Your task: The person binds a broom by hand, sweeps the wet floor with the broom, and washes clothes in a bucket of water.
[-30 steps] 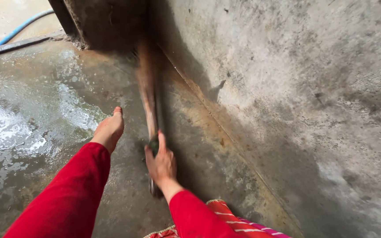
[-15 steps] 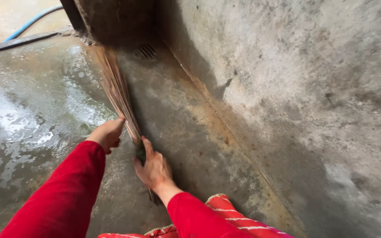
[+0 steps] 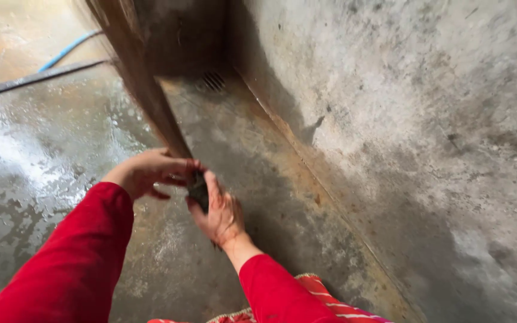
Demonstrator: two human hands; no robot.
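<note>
Right hand (image 3: 221,210): wrapped around the dark bound grip of the long brown stick broom (image 3: 145,90).
Left hand (image 3: 151,172): closed on the bristles just above.
Broom axis: runs away from both hands, up-left, over the wet concrete floor (image 3: 43,155) toward the corner drain grate (image 3: 213,81).

water is shining on the wet gray floor (image 3: 37,161) under me. a rough gray wall (image 3: 426,119) is standing on my right. a small drain grate (image 3: 213,80) is sitting in the corner. a blue hose (image 3: 67,51) is lying far off, beside a dark strip (image 3: 37,79).
</note>
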